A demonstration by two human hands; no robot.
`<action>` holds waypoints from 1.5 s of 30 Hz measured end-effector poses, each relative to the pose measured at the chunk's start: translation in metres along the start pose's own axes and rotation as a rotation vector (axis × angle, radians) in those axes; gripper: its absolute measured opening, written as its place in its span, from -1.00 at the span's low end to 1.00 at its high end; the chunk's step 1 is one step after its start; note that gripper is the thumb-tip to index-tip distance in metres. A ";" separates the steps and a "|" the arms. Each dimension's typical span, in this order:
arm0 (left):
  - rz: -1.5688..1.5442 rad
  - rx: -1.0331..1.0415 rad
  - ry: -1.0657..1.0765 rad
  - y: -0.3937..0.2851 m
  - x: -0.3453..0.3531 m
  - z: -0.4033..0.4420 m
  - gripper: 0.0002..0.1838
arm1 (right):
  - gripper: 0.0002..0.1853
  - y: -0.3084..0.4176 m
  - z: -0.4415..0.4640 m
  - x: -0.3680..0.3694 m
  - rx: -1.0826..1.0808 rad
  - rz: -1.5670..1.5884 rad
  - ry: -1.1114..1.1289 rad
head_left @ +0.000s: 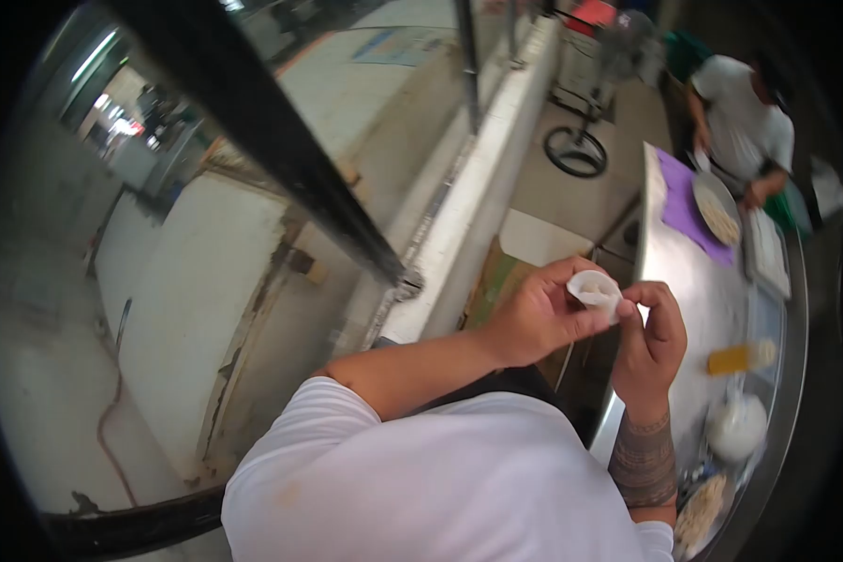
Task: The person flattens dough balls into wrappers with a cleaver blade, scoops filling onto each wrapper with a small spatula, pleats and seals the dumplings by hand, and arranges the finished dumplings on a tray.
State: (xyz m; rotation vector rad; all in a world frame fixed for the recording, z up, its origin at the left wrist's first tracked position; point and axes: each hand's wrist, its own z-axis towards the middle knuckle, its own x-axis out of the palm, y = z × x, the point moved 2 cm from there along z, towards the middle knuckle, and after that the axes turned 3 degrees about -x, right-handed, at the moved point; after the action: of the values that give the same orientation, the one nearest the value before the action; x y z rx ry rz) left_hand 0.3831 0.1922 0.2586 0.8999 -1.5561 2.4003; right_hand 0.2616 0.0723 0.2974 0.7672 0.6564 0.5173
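A small white cup-shaped wrapper (592, 281) with a pale filling inside is held up in front of my chest. My left hand (534, 314) wraps round it from the left, thumb along its lower side. On its right edge, the thumb and forefinger of my right hand (648, 342) pinch the rim. Both hands are in the air beside the near edge of a metal table (670, 281). The fingers behind the wrapper are partly hidden.
A co-worker (742, 122) stands across the table by a round tray (717, 211) of pale pieces and a purple cloth (674, 192). A yellow bottle (729, 360), a white round container (735, 426) and a plate of food (701, 513) are at right. A fan (576, 150) stands behind.
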 end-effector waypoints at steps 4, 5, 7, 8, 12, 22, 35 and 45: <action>-0.001 0.114 -0.158 -0.013 -0.034 -0.003 -0.64 | -0.89 -0.004 0.029 0.045 0.000 0.083 0.110; 0.014 0.096 -0.196 -0.017 -0.043 -0.007 -0.66 | -0.89 -0.005 0.034 0.053 -0.021 0.081 0.144; 0.135 0.086 -0.252 -0.033 -0.054 -0.014 -0.72 | -0.93 -0.006 0.042 0.071 -0.073 0.118 0.165; 0.181 0.070 -0.275 -0.042 -0.055 -0.018 -0.74 | -0.93 -0.007 0.044 0.079 -0.077 0.151 0.154; 0.291 0.177 -0.304 -0.051 -0.062 -0.027 -0.76 | -0.94 0.001 0.055 0.094 -0.087 0.219 0.185; 0.293 0.044 -0.444 -0.039 -0.048 -0.042 -0.76 | -0.96 0.011 0.049 0.078 -0.192 0.109 0.290; 0.104 -0.110 -0.102 0.010 -0.029 0.027 -0.72 | -0.98 -0.022 0.017 0.010 0.099 -0.003 0.021; 0.277 -0.037 0.045 -0.005 0.006 0.037 -0.74 | -0.86 -0.028 -0.022 -0.019 0.160 0.004 -0.180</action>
State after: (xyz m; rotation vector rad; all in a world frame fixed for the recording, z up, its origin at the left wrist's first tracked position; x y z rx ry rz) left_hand 0.3952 0.1608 0.2765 0.6553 -1.8059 2.5419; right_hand 0.2386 0.0525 0.2706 0.9547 0.5332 0.3972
